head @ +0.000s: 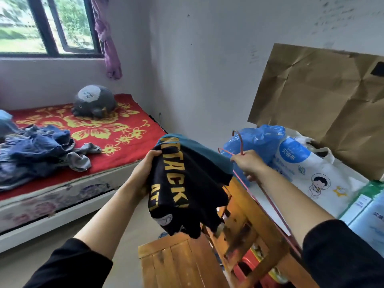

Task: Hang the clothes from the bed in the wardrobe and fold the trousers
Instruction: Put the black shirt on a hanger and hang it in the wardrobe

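Left hand (145, 167) grips bunched black T-shirt (182, 190) (yellow lettering, teal collar end) in mid-air above wooden chair (245, 231). Right hand (248, 164) fingers curled round red wire hanger (268, 196), hook up, touching shirt's far edge. Blue clothes heap (35, 150) lies on bed (116, 132), left.

Bed (128, 142) at left below window (41, 23), plush toy (94, 101) at far end, heap of clothes (35, 150) on near left part; T-shirt (187, 183) in left hand (145, 169) at centre, hanger (240, 142) in right hand (249, 163) just beside it, chair (245, 215) beneath; bags (311, 173) at right, cardboard sheet (322, 90) behind them against wall (207, 59).
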